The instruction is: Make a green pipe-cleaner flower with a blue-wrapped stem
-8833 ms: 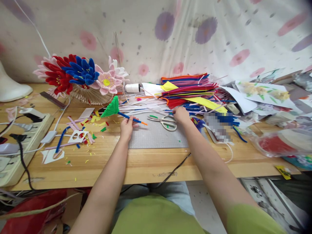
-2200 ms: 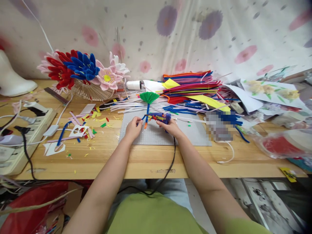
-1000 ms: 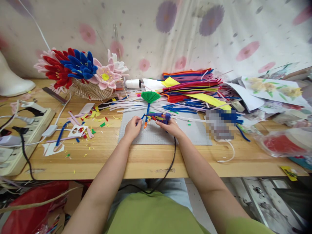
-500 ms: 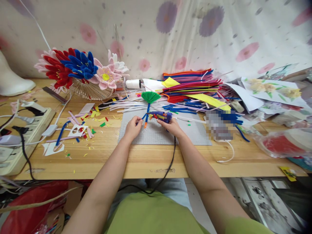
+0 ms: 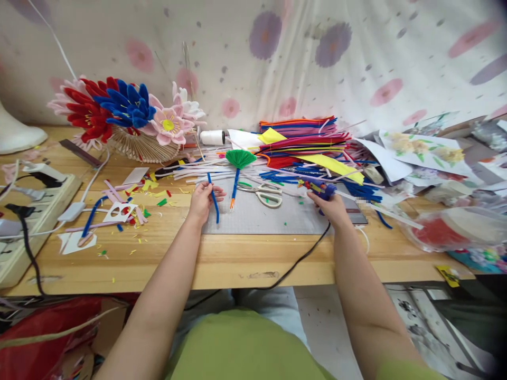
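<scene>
Between the thumb and fingers of my left hand (image 5: 200, 202) is a short blue pipe cleaner (image 5: 214, 200), held nearly upright. Beside it, on the grey cutting mat (image 5: 253, 224), lies a green fan-shaped pipe-cleaner piece (image 5: 240, 158) with a blue stem (image 5: 235, 184) ending in an orange tip. My right hand (image 5: 333, 208) grips a blue glue gun (image 5: 325, 191) at the mat's right side, its nozzle pointing left and a pale glue stick (image 5: 390, 214) sticking out behind. Scissors (image 5: 271, 199) with white handles lie on the mat between my hands.
Bundles of coloured pipe cleaners (image 5: 304, 142) lie behind the mat. Pipe-cleaner flowers (image 5: 130, 105) stand at the back left. A power strip (image 5: 65, 195) and paper scraps (image 5: 119, 212) are to the left. The glue gun's black cord (image 5: 304, 256) crosses the table's front edge.
My right hand has moved right with the glue gun, uncovering the scissors. My left hand has drawn left, away from the green piece's stem, with the blue pipe cleaner now apart from it.
</scene>
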A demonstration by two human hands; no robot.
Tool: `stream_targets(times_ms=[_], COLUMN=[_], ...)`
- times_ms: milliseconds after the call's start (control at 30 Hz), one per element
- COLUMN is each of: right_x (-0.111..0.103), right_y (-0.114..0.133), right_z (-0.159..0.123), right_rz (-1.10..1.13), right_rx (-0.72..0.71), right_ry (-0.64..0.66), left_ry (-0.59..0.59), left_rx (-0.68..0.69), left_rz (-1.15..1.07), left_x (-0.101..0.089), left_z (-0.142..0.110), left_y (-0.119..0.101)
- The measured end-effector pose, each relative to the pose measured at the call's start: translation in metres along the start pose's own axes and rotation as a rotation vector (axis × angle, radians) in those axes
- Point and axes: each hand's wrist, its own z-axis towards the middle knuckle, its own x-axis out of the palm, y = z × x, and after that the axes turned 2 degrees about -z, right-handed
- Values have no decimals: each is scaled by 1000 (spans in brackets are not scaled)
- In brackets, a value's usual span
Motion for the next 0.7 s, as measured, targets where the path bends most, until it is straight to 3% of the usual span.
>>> stream_targets(times_ms=[133,367,467,567,633,700], right_x=[4,15,9,-3,-12,-14], right_y=[-11,-7,-3,4,13,27], right_z=[-7,-10,-16,-31,-42,-53], right_rz=[-149,-233,-324,-562,-723,-788], right_rx=[47,17,-72,-171,-140,-76], right_ry=[-39,-73,-40,-95,-48,120], left_ry=[1,21,2,-23,-60,-98], left_rx=[-29,-33,1,46,62,84], left_rz=[-68,-35,-53,-133,-203,-231], left_x=[3,11,12,8,4,3], left_z=[-3,-8,-8,-6,-3,-2], left_y=[0,9,8,3,0,-1])
